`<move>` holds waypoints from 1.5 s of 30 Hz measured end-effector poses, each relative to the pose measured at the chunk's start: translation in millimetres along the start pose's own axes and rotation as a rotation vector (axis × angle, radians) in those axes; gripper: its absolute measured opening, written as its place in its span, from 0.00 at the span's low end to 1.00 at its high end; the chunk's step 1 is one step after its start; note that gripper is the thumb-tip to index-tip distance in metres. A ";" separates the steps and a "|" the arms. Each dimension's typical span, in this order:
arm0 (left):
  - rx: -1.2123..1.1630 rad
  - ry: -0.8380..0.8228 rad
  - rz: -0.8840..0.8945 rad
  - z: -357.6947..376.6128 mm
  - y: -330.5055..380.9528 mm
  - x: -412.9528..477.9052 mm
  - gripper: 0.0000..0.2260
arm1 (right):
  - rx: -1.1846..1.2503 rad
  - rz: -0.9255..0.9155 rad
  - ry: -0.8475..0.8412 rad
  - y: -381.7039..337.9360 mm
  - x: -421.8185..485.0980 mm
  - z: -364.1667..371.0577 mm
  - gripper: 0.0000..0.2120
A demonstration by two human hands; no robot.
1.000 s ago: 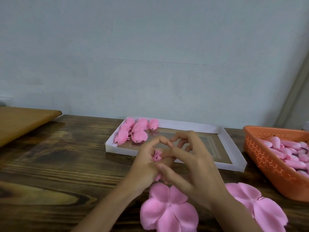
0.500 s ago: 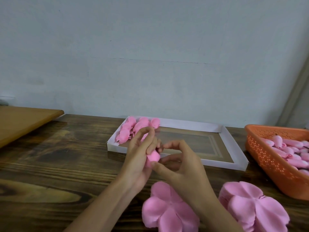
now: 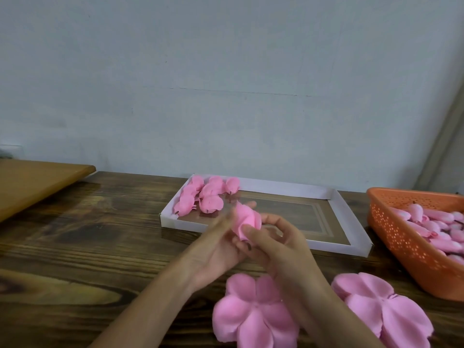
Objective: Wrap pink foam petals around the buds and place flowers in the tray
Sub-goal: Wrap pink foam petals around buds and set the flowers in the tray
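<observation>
A pink foam flower with petals folded round a bud sits between both hands, just in front of the white tray. My left hand cups it from below and the left, fingers blurred along its side. My right hand pinches its lower edge with thumb and fingers. Several finished pink flowers lie in the tray's far left corner. Two flat stacks of pink petals lie near me: one stack under my right forearm, the other petal stack to the right.
An orange perforated basket full of pink buds stands at the right. A light wooden board overhangs the dark wooden table at the far left. A pale wall runs behind.
The flower has risen and moved toward the tray, with more petal showing around the bud. My left fingers have slid along its side; the right hand has shifted to pinch its lower edge.
</observation>
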State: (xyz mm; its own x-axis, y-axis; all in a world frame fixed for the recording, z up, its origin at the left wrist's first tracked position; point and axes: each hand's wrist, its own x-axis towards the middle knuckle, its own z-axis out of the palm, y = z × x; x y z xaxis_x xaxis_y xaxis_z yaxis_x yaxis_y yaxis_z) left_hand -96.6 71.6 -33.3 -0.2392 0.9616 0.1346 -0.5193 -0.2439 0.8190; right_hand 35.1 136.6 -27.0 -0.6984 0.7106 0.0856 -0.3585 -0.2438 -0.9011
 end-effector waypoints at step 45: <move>0.047 0.256 -0.124 2.7 -18.5 10.8 0.35 | -1.284 -0.803 -0.121 -7.9 -2.1 -14.6 0.03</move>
State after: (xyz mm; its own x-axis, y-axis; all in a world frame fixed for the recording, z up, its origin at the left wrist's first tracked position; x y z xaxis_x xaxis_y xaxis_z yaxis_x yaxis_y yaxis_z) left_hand -87.4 86.8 -45.5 -0.3786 0.9192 -0.1084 -0.5206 -0.1146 0.8461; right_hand 48.4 146.6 -26.4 -0.6545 0.2991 0.6944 0.0646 0.9372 -0.3428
